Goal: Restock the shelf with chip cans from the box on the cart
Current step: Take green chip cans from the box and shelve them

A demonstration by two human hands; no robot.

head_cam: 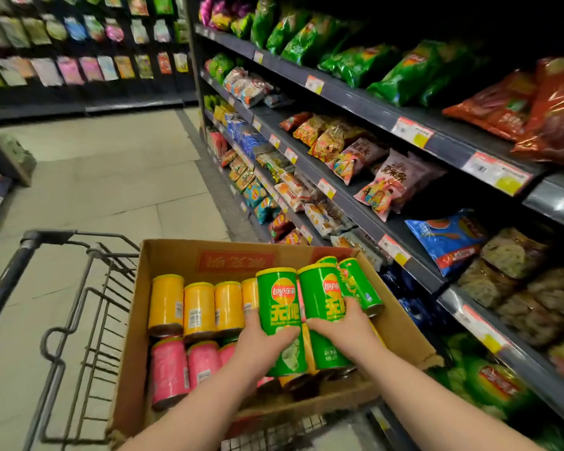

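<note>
Left green can (281, 315) and right green can (321, 296) side by side above cans in box (176, 255). Left hand (261, 348) fingers wrapped round left green can; right hand (341, 325) fingers wrapped round right green can. Yellow cans (198, 309) far row, pink cans (170, 369) near left. Box on cart (79, 288); shelf (349, 203) right.

A: Body check, head cam. What showed?
B: Just my two arms. My left hand (258, 343) and right hand (342, 327) were bare.
A: Anything worn?
B: Left forearm (202, 405) and right forearm (437, 402) were bare as far as the bottom frame edge. Past that I couldn't tell. Nails were too blurred to read.
</note>
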